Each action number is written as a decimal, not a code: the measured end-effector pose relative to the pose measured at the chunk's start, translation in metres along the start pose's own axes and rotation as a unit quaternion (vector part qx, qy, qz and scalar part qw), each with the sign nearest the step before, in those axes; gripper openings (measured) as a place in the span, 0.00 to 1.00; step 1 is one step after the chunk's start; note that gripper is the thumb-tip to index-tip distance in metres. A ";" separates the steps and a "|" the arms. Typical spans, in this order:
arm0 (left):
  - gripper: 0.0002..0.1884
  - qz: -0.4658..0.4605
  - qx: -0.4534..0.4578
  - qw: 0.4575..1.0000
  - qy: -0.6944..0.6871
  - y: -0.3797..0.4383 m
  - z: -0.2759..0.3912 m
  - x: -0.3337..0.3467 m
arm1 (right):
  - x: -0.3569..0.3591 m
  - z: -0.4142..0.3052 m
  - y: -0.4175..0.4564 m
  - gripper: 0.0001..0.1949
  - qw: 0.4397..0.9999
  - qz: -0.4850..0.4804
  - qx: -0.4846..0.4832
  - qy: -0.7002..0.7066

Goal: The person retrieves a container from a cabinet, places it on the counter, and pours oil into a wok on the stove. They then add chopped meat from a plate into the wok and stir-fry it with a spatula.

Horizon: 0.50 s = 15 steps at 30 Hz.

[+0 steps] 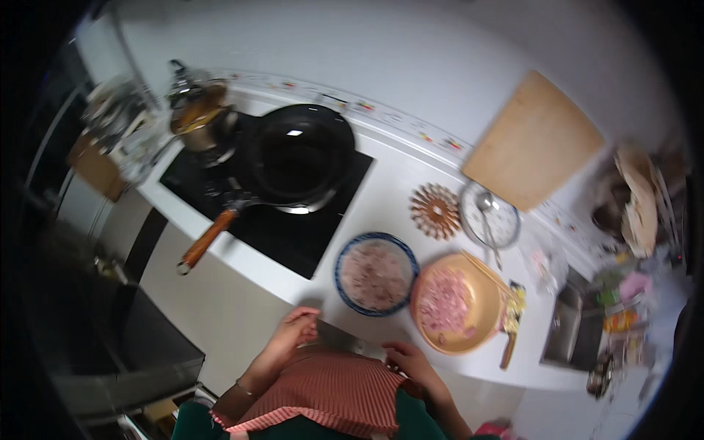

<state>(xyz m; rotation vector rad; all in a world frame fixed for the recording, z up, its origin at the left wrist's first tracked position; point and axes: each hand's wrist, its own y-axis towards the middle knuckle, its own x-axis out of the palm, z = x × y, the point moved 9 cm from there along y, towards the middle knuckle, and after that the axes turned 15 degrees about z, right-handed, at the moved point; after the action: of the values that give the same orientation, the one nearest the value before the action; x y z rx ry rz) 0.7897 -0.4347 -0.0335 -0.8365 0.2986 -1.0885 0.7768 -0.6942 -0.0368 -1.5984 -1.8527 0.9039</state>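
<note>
Both bare hands hover at the counter's front edge, before a striped apron. My left hand point(294, 331) has loosely curled fingers and holds nothing visible. Lightly bent are the fingers of my right hand point(408, 360), below the bowls, with nothing seen in them. A blue-rimmed bowl point(412, 256) contains pale reddish pieces, perhaps meat, in cloudy liquid. Beside it, an orange plastic basin point(487, 324) contains pink chopped meat, with wooden chopsticks point(487, 272) across its rim. A black wok point(305, 154) with a wooden handle point(209, 240) sits on the black cooktop point(286, 242).
Behind the bowls are a round slatted trivet point(436, 211) and a plate point(471, 220) with a metal spoon point(488, 220). A wooden cutting board point(533, 143) leans on the wall. At right are a wooden-handled tool point(509, 351) and a sink point(572, 324); a metal pot point(201, 140) stands left.
</note>
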 end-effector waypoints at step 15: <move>0.08 -0.103 -0.043 0.987 0.115 -0.019 -0.011 0.087 | -0.093 -0.017 -0.060 0.14 0.968 0.196 -0.127 0.090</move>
<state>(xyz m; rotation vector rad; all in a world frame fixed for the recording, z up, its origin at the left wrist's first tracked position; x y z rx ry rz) 0.8106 -0.5190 -0.0114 -0.8325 0.4633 -1.3773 0.7667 -0.7879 0.0236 -2.1817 -1.6026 0.6650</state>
